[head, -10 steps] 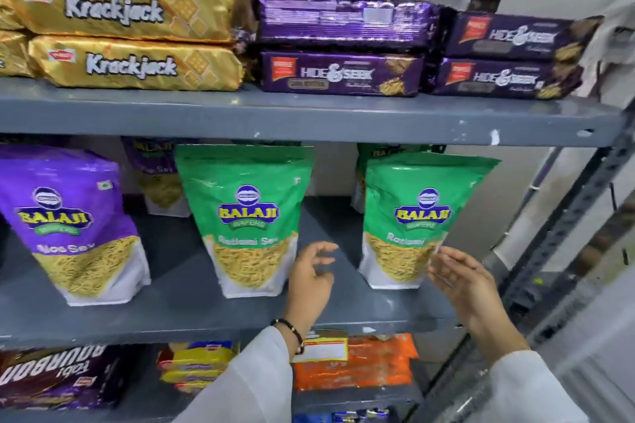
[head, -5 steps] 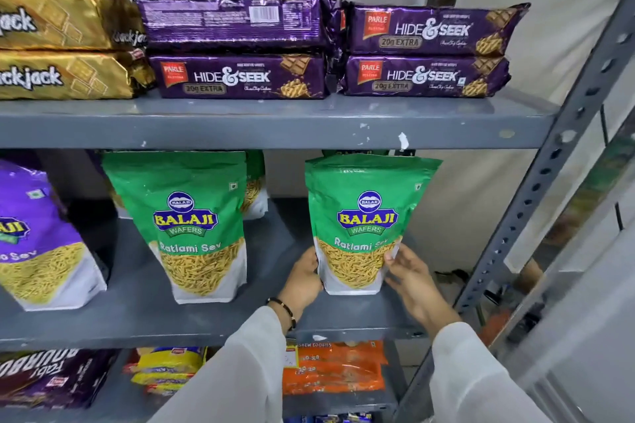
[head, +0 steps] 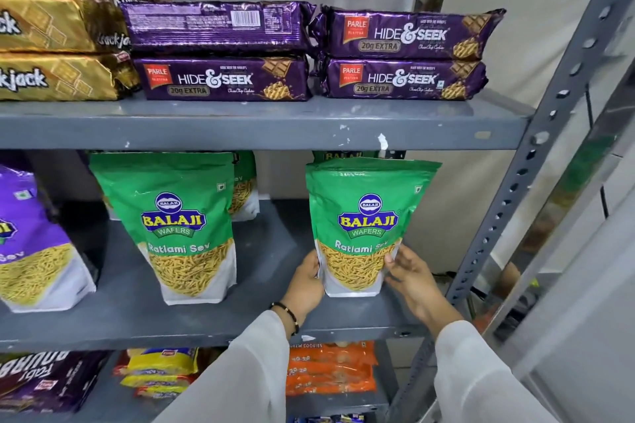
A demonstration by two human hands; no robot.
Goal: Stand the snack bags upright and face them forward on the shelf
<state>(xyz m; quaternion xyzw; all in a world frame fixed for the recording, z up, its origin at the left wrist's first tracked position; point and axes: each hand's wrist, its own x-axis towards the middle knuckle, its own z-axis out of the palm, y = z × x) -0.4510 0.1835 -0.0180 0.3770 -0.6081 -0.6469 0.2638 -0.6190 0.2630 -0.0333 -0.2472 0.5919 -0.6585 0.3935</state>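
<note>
The right-hand Ratlami Sev bag [head: 364,230] stands at centre right of the frame on the middle shelf [head: 192,330], label forward. A second ago my hands were open and off it; now my left hand [head: 305,285] cups its lower left edge and my right hand [head: 409,275] presses the lower right edge, fingers half curled, so I judge this bag nearly squared. It is sealed, with yellow sev printed on its front. Well apart to its left stand a second Ratlami Sev bag [head: 178,227] and a purple Balaji bag [head: 31,240], both upright.
</note>
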